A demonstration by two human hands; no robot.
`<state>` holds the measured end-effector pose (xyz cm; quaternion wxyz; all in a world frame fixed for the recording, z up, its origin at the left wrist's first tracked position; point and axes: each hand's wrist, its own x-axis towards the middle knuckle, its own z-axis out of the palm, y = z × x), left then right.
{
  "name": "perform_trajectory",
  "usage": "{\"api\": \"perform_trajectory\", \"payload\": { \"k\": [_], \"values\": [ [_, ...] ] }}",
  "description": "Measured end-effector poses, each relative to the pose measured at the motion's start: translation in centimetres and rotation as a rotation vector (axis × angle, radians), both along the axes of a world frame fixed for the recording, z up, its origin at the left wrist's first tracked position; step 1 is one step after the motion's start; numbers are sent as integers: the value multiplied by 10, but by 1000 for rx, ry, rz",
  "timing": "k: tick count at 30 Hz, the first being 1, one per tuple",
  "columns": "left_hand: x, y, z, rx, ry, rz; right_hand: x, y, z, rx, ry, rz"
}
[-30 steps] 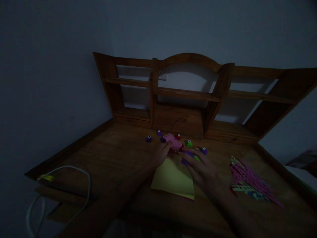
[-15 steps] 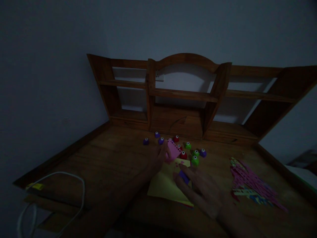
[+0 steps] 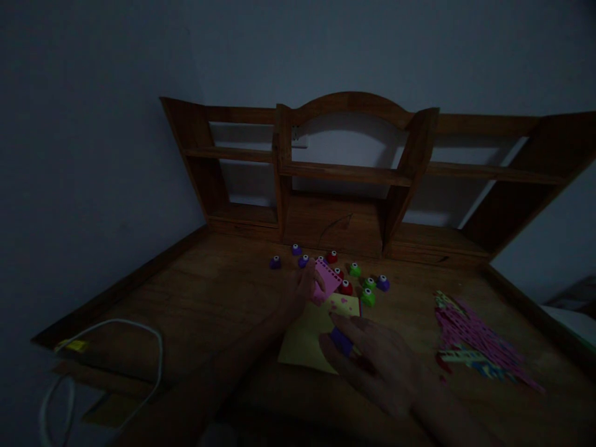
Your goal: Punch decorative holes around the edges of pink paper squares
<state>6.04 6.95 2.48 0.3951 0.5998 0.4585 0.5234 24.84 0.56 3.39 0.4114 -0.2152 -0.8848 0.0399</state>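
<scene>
The scene is dim. My left hand (image 3: 298, 292) pinches a pink strip of punched paper (image 3: 326, 279) and holds it tilted above the far edge of a yellow sheet (image 3: 310, 335) that lies flat on the wooden desk (image 3: 218, 292). My right hand (image 3: 372, 360) rests over the sheet's near right part, fingers curled round a small purple punch (image 3: 341, 340). Just beyond the sheet sit several small round punches: purple ones (image 3: 275, 262), red ones (image 3: 345, 287) and green ones (image 3: 367, 297).
A pile of pink and patterned paper strips (image 3: 475, 344) lies to the right. A wooden shelf unit (image 3: 354, 174) stands at the desk's back against the wall. A white cable (image 3: 139, 329) loops over the desk's left corner.
My right hand has drawn back from the row of punches toward me with the purple punch in it. My left hand stays at the pink strip.
</scene>
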Motion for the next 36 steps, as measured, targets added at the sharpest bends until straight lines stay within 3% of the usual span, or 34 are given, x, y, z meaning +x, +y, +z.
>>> {"api": "perform_trajectory", "payload": {
  "k": [3,5,10,14,16,20,26,31,36],
  "values": [
    [-3,8,-4,72,-45,-21,0,10,-3,53,23,-16],
    [-4,14,-5,82,-82,-73,-1,20,-4,-9,106,-41],
    [-3,23,-8,-36,-152,-241,-4,42,-1,-636,277,-40],
    [-3,24,-12,-97,-130,-266,-5,50,-3,-908,439,93],
    [-4,25,-13,-85,-136,-265,-5,52,-9,-875,455,107],
    [-4,26,-15,-63,-179,-320,0,55,-19,-494,326,-53],
    [5,18,-19,-224,-367,-591,7,59,-21,-90,55,-126],
    [10,16,-24,-209,-351,-554,3,59,-22,-33,80,-164],
    [7,22,-23,-127,-269,-389,0,57,-17,-166,152,-179]
  ]
}}
